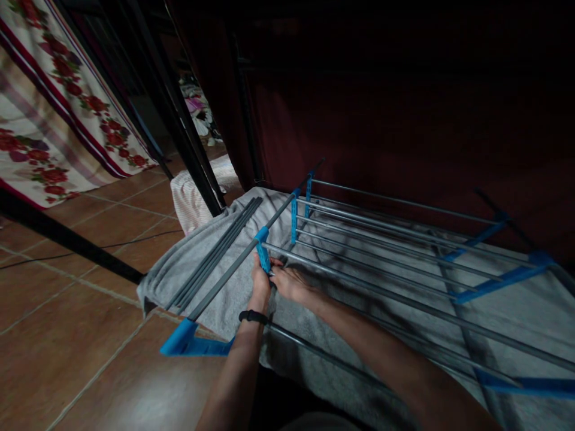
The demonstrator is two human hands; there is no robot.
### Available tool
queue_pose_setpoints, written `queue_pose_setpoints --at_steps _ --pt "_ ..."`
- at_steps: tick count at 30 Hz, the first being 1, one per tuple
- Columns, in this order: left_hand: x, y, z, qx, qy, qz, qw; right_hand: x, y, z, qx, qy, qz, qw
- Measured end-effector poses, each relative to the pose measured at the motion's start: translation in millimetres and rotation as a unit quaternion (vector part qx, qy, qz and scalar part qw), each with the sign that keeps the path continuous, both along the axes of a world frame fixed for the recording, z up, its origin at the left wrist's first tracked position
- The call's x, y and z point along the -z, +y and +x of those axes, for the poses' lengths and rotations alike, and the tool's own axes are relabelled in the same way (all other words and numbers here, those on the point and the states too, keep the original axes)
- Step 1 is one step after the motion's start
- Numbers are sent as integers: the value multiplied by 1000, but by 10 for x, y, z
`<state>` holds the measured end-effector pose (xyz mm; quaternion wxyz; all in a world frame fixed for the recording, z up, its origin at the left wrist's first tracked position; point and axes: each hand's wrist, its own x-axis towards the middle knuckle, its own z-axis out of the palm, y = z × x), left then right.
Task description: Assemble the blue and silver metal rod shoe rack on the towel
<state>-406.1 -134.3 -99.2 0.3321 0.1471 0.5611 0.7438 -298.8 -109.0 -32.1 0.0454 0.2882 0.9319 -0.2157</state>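
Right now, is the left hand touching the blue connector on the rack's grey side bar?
Touching. The head view shows the left hand wrapped around the blue connector, no gap visible.

Both forearms were bare from the lower frame edge up to the wrists, with no sleeves in view. The left hand (260, 281) wore a narrow black band (253, 316) snug around its wrist, smooth and dark, its face or clasp too dim to make out. The right hand (294, 284) carried nothing: no ring, watch or glove showed in the low light.
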Motion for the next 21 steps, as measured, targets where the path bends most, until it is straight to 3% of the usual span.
queue_pose_setpoints --at_steps 8,13,17,19,21 --pt "19 18 15 9 13 2 1000 17 56 -40 -5 14 -9 1000" --pt "-45 5 31 -23 28 -11 999 -112 -60 76 25 33 13 999" --pt "-100 -157 74 -84 64 -21 994 -147 -346 568 34 163 83 982" --pt "-88 -315 143 -128 143 -36 981 -44 -532 966 47 241 76 967" --pt "-43 -504 270 -172 287 -64 940 149 -717 1414 111 294 40 949"
